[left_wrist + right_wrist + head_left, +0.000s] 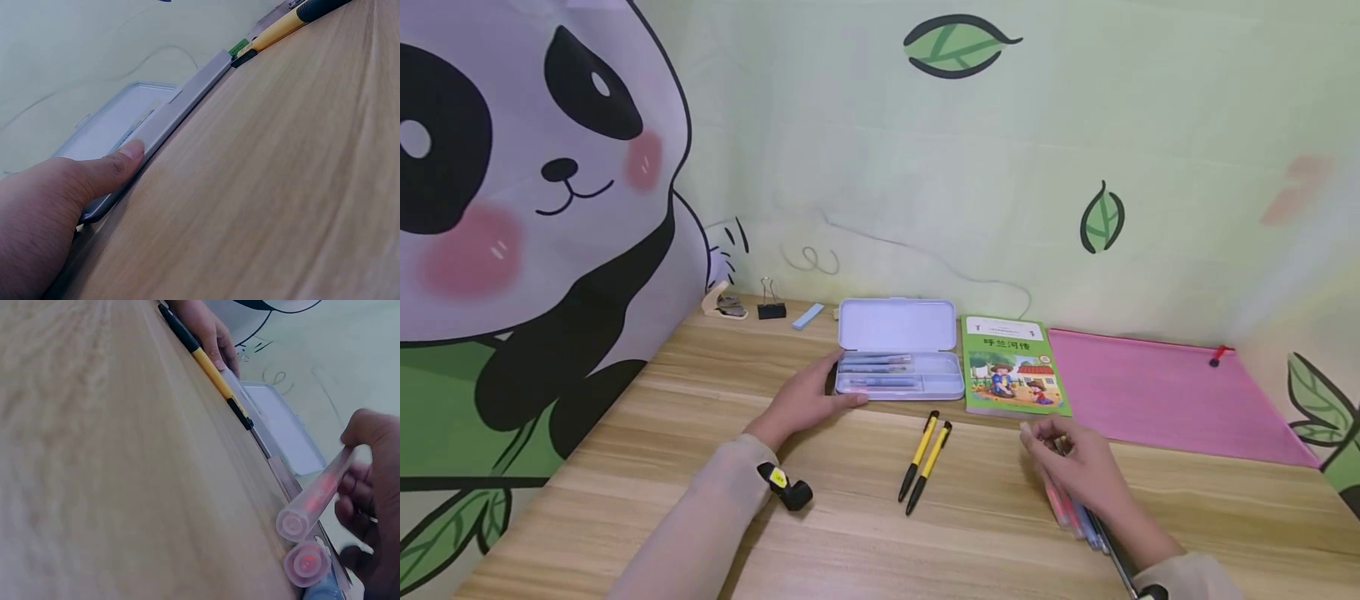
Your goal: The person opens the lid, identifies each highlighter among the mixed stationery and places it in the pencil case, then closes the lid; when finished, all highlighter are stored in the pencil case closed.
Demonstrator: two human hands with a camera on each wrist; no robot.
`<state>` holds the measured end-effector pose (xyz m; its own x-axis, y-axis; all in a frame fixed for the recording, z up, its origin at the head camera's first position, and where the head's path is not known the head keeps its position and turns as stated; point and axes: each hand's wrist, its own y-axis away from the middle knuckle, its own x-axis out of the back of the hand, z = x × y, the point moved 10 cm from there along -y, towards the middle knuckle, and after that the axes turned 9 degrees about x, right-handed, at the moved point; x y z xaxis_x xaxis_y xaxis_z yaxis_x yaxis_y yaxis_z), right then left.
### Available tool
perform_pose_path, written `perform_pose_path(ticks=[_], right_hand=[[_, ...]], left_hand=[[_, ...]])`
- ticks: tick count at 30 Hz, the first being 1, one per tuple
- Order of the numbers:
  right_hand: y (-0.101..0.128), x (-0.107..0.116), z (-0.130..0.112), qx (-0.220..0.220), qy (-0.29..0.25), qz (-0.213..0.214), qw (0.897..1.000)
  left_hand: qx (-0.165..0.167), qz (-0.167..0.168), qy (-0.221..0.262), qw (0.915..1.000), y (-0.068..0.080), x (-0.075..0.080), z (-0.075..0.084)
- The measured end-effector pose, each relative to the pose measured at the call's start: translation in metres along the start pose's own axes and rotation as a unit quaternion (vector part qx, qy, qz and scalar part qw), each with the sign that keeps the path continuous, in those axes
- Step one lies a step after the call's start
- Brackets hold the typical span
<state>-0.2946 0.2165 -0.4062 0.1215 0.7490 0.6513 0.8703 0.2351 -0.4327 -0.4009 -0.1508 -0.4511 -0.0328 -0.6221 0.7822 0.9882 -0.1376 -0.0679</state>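
My left hand [808, 396] grips the left side of an open, pale pencil case [943, 390], its thumb along the front edge. Several slim pens [876, 367] lie in the case's left compartments. In the right wrist view my right hand [378, 481] pinches a translucent marker with a red core [315, 500], which is tilted up. Beneath it is another red marker [307, 564], with a blue one [324, 590] alongside. In the head view these markers lie partly hidden under my right hand [1078, 462]. Two yellow-and-black pens [928, 467] lie between my hands.
A green book [1015, 367] lies right of the case, beside a pink zip pouch [1165, 392]. Along the back left stand a cream stapler-like object [724, 302], a black binder clip [771, 311] and a light-blue strip [808, 317]. Behind is a panda-printed backdrop [850, 167].
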Motion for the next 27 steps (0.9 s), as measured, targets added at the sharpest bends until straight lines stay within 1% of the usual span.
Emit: perform_pose_path(ticks=[2, 5, 7, 10, 16, 20, 27], right_hand=[[0.0, -0.001, 0.001, -0.009, -0.045, -0.003, 0.999], [0.0, -0.005, -0.001, 0.002, -0.118, -0.021, 0.993], [0.0, -0.008, -0.004, 0.009, -0.158, -0.037, 0.987], [0.001, -0.012, -0.006, 0.012, -0.204, -0.051, 0.978], [0.001, -0.015, -0.007, 0.002, -0.287, -0.053, 0.957], [0.001, -0.016, -0.008, 0.0, -0.309, -0.048, 0.95], [0.002, -0.018, -0.012, -0.004, -0.316, -0.044, 0.948]], left_hand=[[0.0, -0.001, 0.001, 1.0, 0.0, 0.0, 0.0], [0.002, -0.003, 0.002, 1.0, 0.001, -0.001, 0.0], [0.003, -0.004, 0.002, 1.0, 0.0, -0.001, 0.001], [0.004, -0.002, 0.002, 1.0, 0.0, 0.0, 0.001], [0.013, -0.003, -0.002, 0.9999, 0.0, 0.0, 0.0], [0.017, -0.005, -0.003, 0.9998, 0.001, 0.0, 0.001], [0.014, -0.008, 0.002, 0.9999, 0.001, 0.0, 0.002]])
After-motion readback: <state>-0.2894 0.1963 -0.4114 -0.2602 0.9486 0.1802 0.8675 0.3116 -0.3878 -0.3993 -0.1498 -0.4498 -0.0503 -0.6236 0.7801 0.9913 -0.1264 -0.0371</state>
